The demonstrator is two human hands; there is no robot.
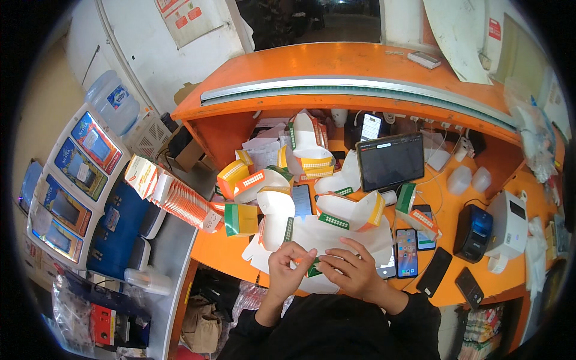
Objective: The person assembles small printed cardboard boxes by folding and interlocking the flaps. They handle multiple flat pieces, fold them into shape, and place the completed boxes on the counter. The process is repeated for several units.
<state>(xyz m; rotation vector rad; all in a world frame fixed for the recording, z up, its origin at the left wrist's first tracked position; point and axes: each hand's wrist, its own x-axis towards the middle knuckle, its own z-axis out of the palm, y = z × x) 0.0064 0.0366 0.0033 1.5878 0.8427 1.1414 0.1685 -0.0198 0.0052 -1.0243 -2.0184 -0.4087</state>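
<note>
My left hand point(290, 267) pinches a carton point(313, 271) by the counter point(209, 245)'s near edge; my right hand point(351, 271), fingers loosely spread, steadies it. Squeezing too hard could crease it; my right elbow swinging out could knock the near-right phone point(468, 287) off.

Orange desk point(222, 252) under cartons point(351, 211), phones point(407, 253)

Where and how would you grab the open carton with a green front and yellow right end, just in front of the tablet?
Pinch the carton by its yellow end, probably from the right and above: that thin wall stands up, and the open top leaves room inside.
</note>
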